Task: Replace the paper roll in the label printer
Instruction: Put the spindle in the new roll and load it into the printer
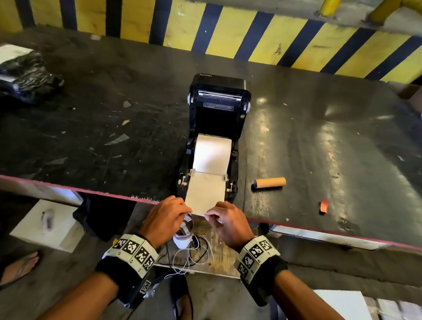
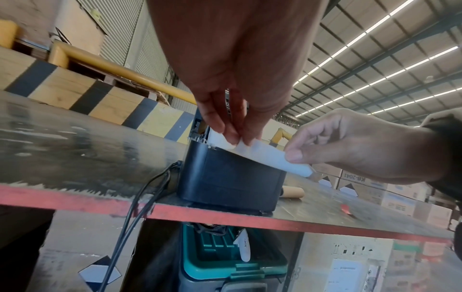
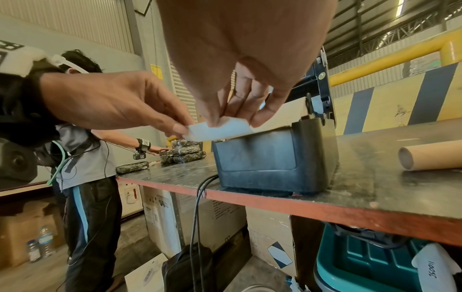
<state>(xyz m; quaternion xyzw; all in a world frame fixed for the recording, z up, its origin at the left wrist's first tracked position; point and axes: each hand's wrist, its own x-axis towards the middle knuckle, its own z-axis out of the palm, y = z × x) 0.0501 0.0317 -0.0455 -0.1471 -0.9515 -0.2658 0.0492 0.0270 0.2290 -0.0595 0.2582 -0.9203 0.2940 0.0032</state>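
A black label printer stands at the table's near edge with its lid swung up and back. A white paper roll lies in its bay, and a strip of paper runs out over the front, past the table edge. My left hand pinches the strip's left corner. My right hand pinches its right corner. An empty brown cardboard core lies on the table just right of the printer.
The dark worn table has a red front edge. Black wrapped parcels lie at far left. A red scrap lies right of the core. Cables hang off the edge. Boxes and a teal bin stand below. Another person works left.
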